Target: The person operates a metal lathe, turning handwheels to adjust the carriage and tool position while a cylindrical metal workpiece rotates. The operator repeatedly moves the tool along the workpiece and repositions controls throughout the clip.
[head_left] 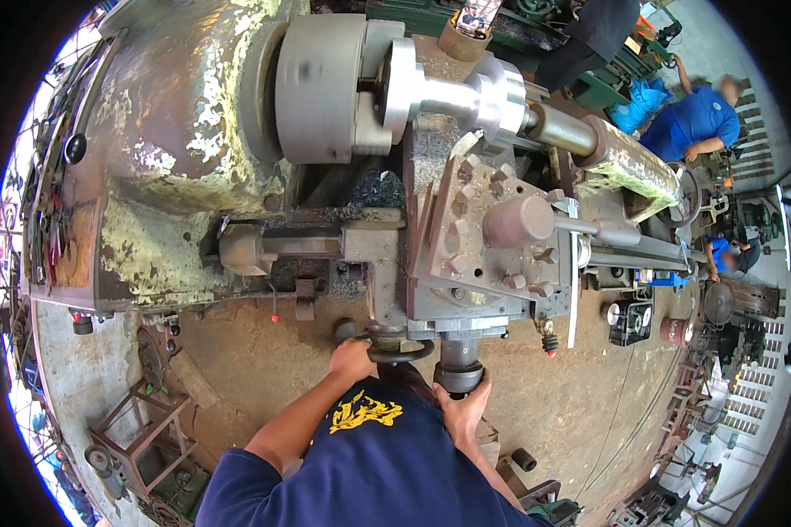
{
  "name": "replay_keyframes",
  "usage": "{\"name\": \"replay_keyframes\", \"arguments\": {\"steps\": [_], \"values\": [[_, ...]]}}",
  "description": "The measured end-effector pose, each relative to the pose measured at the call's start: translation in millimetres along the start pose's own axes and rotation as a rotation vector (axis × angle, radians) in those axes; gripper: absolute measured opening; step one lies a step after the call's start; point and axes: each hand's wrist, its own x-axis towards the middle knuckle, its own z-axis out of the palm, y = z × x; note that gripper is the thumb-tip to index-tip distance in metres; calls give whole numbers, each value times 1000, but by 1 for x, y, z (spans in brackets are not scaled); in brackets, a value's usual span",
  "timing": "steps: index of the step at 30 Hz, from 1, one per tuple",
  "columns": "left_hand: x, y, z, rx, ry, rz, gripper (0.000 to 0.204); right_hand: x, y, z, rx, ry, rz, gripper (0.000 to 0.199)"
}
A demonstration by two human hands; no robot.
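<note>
left hand (351, 358) curled at the left rim of the handwheel (402, 354) on the lathe's near side; fingers mostly hidden, can't tell how tight the grip is. right hand (466, 406) wrapped around the near end of the dark round knob (459, 378), thumb on its left, fingers on its right. knob sits just right of the handwheel, on the front of the carriage, under the tool post (492, 230).

workpiece (448, 98) is up top: bright turned shaft with 2 wide flanges, left end in the chuck (321, 88), right end against the tailstock (628, 167) spindle. tool post stands just below it, bolts all round its top, big round cap in the middle. dark chips (378, 189) piled under the chuck.

lever with a red tip (274, 317) hangs left of the hands. 2 people in blue at far right: 1 upper (690, 123), 1 lower and smaller (722, 255).
</note>
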Motion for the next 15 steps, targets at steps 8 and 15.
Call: {"name": "replay_keyframes", "arguments": {"steps": [8, 15], "values": [[1, -5, 5, 0, 27, 47, 40, 33, 61, -18, 633, -438, 38, 95], [6, -16, 12, -8, 66, 120, 40, 52, 102, -12, 804, -653, 168, 99]]}}
